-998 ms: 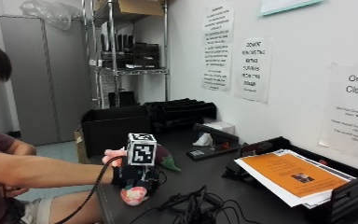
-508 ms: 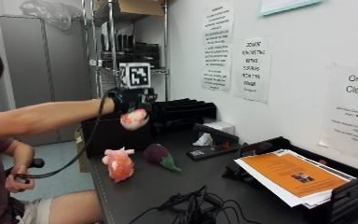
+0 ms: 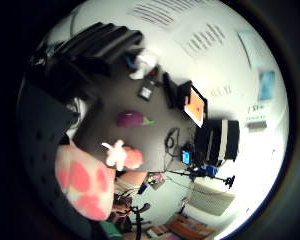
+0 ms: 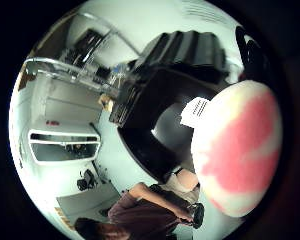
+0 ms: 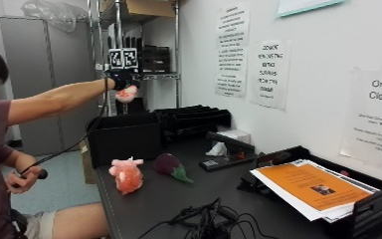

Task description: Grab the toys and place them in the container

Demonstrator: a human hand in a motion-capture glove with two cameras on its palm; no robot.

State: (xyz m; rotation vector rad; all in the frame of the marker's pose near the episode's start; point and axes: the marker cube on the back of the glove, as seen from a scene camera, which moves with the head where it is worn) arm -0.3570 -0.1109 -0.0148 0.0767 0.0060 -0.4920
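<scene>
My gloved right hand point(image 5: 122, 79) is raised high above the black container point(image 5: 125, 137) and grips a white toy with pink spots point(image 5: 127, 93). That toy point(image 4: 237, 150) bulks close against the palm in the thumb side view and shows beside the palm point(image 3: 85, 186) in the little finger side view. The container's open inside point(image 4: 172, 125) lies below the hand, holding a white slip of paper point(image 4: 194, 111). On the dark table point(image 5: 158, 199) sit a pink plush toy point(image 5: 127, 175) and a purple eggplant toy point(image 5: 170, 165), also seen from above as the plush point(image 3: 121, 155) and the eggplant point(image 3: 131, 119).
Black stacked trays point(image 5: 194, 119) stand behind the container. A remote point(image 5: 225, 161), a tissue point(image 5: 216, 149) and a tangle of cables point(image 5: 201, 224) lie on the table. A tray with orange papers point(image 5: 310, 189) sits at the right. A metal shelf point(image 5: 144, 55) rises at the back.
The hand has lifted the spotted toy from the table up and back, and now holds it above the container. The pink plush and the eggplant stay where they were.
</scene>
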